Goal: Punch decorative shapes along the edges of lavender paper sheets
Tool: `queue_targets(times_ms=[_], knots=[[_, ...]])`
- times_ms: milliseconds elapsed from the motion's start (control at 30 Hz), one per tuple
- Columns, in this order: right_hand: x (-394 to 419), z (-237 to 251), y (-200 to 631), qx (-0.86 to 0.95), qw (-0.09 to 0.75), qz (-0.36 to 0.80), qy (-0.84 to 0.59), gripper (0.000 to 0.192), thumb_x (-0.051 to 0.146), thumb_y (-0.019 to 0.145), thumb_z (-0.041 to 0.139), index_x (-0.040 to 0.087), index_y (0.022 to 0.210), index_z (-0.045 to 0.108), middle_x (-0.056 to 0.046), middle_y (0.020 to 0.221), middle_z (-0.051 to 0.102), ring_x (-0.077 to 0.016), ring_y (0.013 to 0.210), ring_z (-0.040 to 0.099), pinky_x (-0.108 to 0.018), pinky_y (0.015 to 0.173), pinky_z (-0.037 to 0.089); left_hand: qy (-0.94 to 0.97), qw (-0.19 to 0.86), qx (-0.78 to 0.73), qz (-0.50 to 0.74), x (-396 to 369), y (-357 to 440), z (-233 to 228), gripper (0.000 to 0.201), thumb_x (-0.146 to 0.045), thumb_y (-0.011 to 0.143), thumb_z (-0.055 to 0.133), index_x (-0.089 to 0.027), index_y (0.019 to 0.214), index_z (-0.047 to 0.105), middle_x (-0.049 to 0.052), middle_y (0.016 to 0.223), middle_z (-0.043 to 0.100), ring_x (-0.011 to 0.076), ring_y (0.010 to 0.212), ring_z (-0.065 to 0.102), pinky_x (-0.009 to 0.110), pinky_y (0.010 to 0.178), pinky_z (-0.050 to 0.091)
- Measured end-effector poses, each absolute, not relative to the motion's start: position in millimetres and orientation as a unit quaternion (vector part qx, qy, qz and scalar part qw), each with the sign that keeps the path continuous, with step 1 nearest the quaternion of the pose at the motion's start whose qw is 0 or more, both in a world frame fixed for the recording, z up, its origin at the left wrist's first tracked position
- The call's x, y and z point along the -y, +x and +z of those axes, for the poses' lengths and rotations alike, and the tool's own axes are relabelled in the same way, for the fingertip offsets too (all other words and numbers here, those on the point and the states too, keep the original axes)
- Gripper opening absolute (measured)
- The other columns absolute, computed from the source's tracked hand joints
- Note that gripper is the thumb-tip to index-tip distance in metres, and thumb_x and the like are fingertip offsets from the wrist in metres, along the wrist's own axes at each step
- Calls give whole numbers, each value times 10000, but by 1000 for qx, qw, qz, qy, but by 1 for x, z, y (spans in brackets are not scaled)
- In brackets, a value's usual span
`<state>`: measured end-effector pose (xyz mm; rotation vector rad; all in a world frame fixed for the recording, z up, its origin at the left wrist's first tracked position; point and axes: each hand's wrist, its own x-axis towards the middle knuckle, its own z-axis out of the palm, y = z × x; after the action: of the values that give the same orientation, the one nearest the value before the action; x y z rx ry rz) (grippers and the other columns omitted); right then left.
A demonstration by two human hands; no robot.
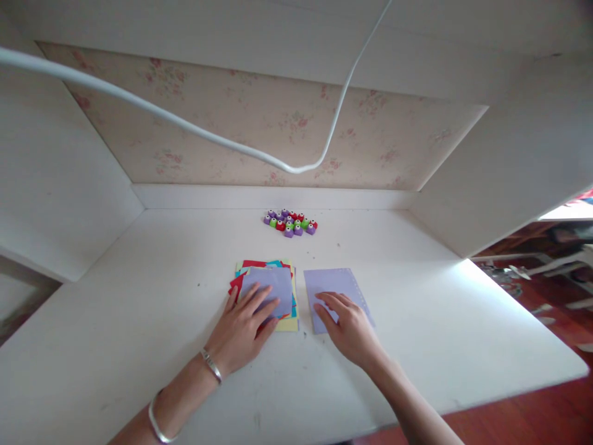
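Left hand: our left hand (241,330) lies flat, fingers spread and gripping nothing, palm down on the lilac top sheet (271,285) of the paper stack (287,321).
Right hand: our right hand (349,327) rests with fingers loosely apart, fingertips pressing the near left part of the single lilac sheet (336,285); nothing is clamped.
Paper stack: we see red, blue and yellow square sheets fanned unevenly under the lilac top sheet, lying on the white table (417,321), centre, just left of the single lilac sheet.
Single lilac sheet: flat on the table, apart from the stack by a narrow strip of bare surface; its right edge carries a row of small marks we cannot make out.
Small punches: a cluster of purple, red and green pieces (290,223) sits well behind the papers, near the back wall.
Wrist items: two silver bangles (210,364) on our left forearm.
Overhead: a white cable (194,131) sags across the view.
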<state>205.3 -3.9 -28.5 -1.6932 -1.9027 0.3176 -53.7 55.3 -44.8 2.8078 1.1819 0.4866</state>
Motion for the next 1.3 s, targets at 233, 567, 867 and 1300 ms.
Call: queue_targets(times_ms=[233,567,867,1300], knots=[[-44,-14,152,693,367,162,-599,248,315,989,479,218,1008,707,-35,873,731,-137,690,647,-233,650,475,876,-19,-375,303,-59,-55,-29,202,-229,954,494,-194,952,693,52,984,692,175,921,618,366,929,450],[-22,-41,138,782,315,100,-529,448,317,966,476,188,536,476,30,437,478,-80,405,400,-263,482,217,935,103,-203,271,-24,-19,-56,195,-245,858,560,-199,681,625,21,585,608,150,532,550,259,537,359],[-19,-38,130,809,304,93,-494,418,264,967,461,200,554,472,27,460,512,-95,414,437,-276,498,270,930,149,-222,252,-25,-22,-65,137,-219,851,562,-191,789,681,39,695,681,159,602,612,258,570,417],[-36,-41,147,734,272,81,-618,199,210,953,494,223,1065,658,-88,1139,704,-252,988,652,-393,872,513,914,32,-254,314,-31,-28,-44,289,-191,932,503,-194,643,498,3,564,488,144,562,449,327,570,281]])
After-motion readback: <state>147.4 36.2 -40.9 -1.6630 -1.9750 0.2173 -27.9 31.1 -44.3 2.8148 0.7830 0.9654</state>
